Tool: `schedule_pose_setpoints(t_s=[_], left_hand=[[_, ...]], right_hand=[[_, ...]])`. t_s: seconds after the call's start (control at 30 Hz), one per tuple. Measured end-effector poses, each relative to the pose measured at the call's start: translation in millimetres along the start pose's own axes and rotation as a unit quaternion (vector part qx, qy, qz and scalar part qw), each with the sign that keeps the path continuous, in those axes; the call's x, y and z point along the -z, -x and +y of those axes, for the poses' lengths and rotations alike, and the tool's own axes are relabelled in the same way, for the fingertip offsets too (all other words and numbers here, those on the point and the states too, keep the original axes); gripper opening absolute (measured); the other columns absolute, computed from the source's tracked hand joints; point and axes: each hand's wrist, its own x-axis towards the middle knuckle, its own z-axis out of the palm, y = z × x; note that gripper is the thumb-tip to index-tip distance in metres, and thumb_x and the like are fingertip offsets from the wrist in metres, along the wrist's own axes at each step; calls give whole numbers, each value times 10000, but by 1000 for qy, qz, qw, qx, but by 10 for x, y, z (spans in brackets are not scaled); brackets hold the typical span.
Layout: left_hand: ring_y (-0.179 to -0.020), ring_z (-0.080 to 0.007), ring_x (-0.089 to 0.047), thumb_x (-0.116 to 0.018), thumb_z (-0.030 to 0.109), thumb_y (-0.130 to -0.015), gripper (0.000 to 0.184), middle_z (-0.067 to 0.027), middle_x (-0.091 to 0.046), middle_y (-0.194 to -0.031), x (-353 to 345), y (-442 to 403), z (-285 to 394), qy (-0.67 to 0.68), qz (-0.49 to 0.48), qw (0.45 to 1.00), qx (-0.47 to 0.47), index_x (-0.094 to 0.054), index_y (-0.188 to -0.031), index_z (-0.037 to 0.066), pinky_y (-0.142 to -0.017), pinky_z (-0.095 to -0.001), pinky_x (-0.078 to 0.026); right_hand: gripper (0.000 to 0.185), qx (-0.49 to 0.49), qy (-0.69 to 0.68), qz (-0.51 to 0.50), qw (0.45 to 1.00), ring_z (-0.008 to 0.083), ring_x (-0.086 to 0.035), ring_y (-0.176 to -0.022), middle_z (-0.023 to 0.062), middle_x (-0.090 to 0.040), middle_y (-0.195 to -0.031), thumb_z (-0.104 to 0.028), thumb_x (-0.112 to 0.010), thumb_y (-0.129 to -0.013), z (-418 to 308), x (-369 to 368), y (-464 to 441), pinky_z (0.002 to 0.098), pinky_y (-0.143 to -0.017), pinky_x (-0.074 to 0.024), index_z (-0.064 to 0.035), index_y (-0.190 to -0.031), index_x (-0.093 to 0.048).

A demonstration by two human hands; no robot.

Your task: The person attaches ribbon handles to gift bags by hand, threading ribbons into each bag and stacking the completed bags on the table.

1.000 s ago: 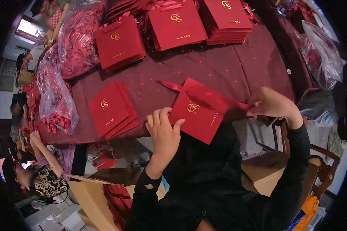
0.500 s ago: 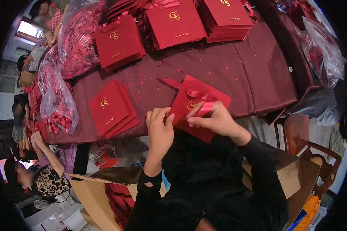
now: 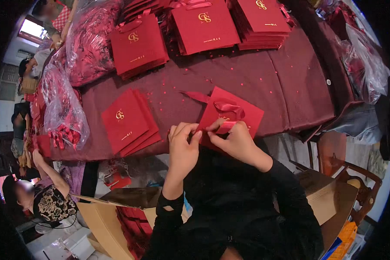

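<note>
A red paper gift bag (image 3: 250, 113) with gold lettering lies tilted at the table's near edge, between my hands. My left hand (image 3: 183, 143) is closed on the bag's left edge, its fingertips partly hidden. My right hand (image 3: 240, 145) lies over the bag's lower part with the fingers bent together. A shiny pinkish-red ribbon (image 3: 224, 126) runs across its index finger, pinched in the hand. Another loop of ribbon (image 3: 229, 108) rests on the bag's face, and a loose tail (image 3: 195, 96) sticks out past its upper left side.
Left of my hands, a few similar bags (image 3: 128, 123) lie fanned. Bag stacks (image 3: 206, 28) stand along the back. Plastic sacks of ribbons (image 3: 93, 47) are at the left. Red specks dot the tablecloth (image 3: 299, 95). An open cardboard box (image 3: 99, 221) stands below; a person (image 3: 52, 195) sits at left.
My right hand has moved slightly down and left over the bag, bringing the ribbon closer to my left hand. The left hand keeps its hold. The view has shifted a little.
</note>
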Motion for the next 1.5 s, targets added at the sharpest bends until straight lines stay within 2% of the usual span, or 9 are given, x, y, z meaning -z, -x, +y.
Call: schedule_pose_setpoints(t_s=[0.17, 0.23, 0.37, 0.47, 0.53, 0.97, 1.17, 1.27, 1.5], left_hand=[[-830, -263, -510, -653, 89, -820, 155, -72, -611, -873, -3, -5, -25, 10, -5, 1000, 0, -659, -965, 33, -801, -361, -395], [-831, -261, -511, -652, 89, -821, 153, -72, -612, -872, -5, -5, -34, 7, -9, 1000, -1, -660, -964, 34, -806, -362, -391], [-839, -259, -515, -645, 89, -826, 156, -70, -617, -886, 13, -3, -16, 16, -13, 1000, -2, -660, -972, 38, -824, -366, -383], [-854, -264, -521, -638, 84, -827, 170, -70, -619, -898, 12, 3, -17, 6, -20, 1000, -4, -657, -990, 38, -839, -380, -381], [-865, -267, -524, -634, 79, -827, 180, -71, -620, -905, -4, 17, -30, 1, -21, 1000, -7, -654, -1000, 37, -848, -388, -380], [-796, -232, -493, -630, 44, -816, 203, -85, -593, -844, 57, 37, -15, 26, -45, 998, -26, -639, -1014, 0, -764, -330, -393], [-886, -249, -527, -593, -5, -818, 200, -102, -591, -893, 241, -92, -98, 65, -119, 985, -104, -628, -1013, -29, -794, -329, -419], [-891, -300, -508, -608, -19, -765, 189, -89, -580, -924, 230, -127, -56, -13, -107, 979, -176, -635, -950, 7, -780, -366, -435], [-877, -303, -513, -609, 23, -791, 78, -106, -597, -894, 477, -184, -150, -204, 64, 952, -220, -633, -866, 25, -785, -396, -413]], right_hand=[[92, -3, -6, 14, 1000, 137, -655, -695, 109, -689, -772, -49, -669, -783, -57, -11, -23, 275, -614, -484, 18, -843, -652], [132, -39, -10, -5, 999, 304, -666, -643, 183, -650, -724, -102, -673, -767, -93, -3, -37, 367, -561, -488, 6, -833, -638], [150, -36, 32, -1, 999, 327, -654, -631, 192, -638, -694, -125, -674, -755, -85, -25, -54, 385, -560, -490, 2, -828, -640], [107, -63, 52, 2, 997, 157, -644, -605, 141, -665, -697, -80, -671, -769, -116, -63, -55, 299, -514, -451, 12, -822, -653], [150, -13, 46, 40, 998, 363, -624, -620, 204, -604, -646, -137, -671, -747, -43, -127, -48, 421, -550, -479, -2, -804, -636], [144, 29, 41, -40, 998, 389, -600, -624, 227, -585, -651, -119, -653, -768, 34, -46, -163, 442, -568, -466, 14, -817, -628], [169, 73, -6, -19, 997, 258, -626, -766, 119, -606, -818, -36, -709, -760, -26, 7, -84, 344, -687, -475, 21, -828, -566], [204, -50, -61, -67, 995, 192, -615, -786, 92, -601, -828, -40, -744, -753, -74, 69, -97, 324, -699, -470, 8, -806, -553], [336, -68, -12, -155, 985, 165, -601, -544, 111, -552, -558, -221, -751, -804, -7, 221, -91, 343, -522, -456, -2, -709, -514]])
